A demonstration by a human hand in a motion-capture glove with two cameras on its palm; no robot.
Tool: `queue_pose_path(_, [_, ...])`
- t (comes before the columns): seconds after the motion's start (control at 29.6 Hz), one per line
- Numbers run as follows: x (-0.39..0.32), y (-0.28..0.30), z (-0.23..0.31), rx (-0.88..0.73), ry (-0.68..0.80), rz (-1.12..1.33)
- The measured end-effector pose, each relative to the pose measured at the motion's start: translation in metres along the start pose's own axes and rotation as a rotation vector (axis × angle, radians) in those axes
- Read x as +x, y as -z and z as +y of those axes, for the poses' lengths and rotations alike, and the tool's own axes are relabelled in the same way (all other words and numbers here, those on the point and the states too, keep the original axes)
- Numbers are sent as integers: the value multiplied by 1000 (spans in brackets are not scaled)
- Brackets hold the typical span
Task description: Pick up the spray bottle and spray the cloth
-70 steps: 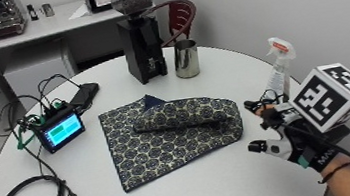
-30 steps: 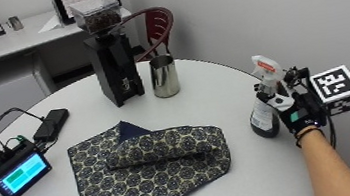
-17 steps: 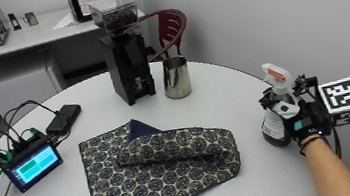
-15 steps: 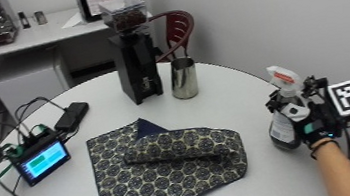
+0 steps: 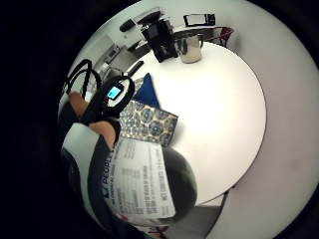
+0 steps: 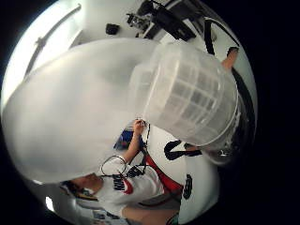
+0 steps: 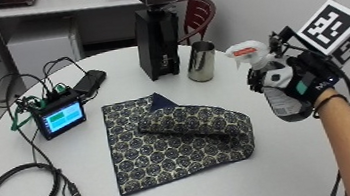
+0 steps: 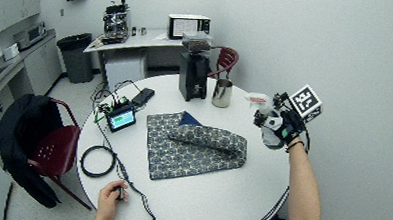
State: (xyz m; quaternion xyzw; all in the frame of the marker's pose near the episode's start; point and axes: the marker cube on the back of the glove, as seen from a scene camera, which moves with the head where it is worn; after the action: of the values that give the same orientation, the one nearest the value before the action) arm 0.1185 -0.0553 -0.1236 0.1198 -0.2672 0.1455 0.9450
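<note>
Since half a second ago the spray bottle (image 7: 280, 90) has come up off the tabletop (image 7: 290, 164); I am now holding it in the air in my gloved right hand (image 7: 300, 82), out past the right edge of the cloth (image 7: 177, 138). I am reading that as the pick-up done and only the spraying left.

My fingers are curling round the bottle's neck and body. Whether one is sitting on the trigger I cannot tell. The white spray head with its red nozzle tip (image 7: 244, 51) is pointing left, roughly toward the cloth but above it, so I judge it needs tilting down before I squeeze.

The bottle is looking clear, with a white printed label (image 5: 142, 181) close to my palm. The cloth, dark blue with a pale round pattern, is lying flat on the tabletop with one side folded over itself. Beyond it a steel cup (image 7: 201, 61) and a black grinder (image 7: 158, 39) are standing well apart from the bottle.
</note>
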Motion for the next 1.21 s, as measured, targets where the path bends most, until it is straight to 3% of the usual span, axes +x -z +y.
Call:
queue_pose_path(0.34, [41, -113, 0, -239, -185, 70])
queue_pose_path(0.61, [-4, -71, -20, -168, -125, 145])
queue_pose_path(0.88, [-3, -121, -20, -295, -146, 237])
queue_pose_path(1.21, [-36, -88, -37, -240, -106, 294])
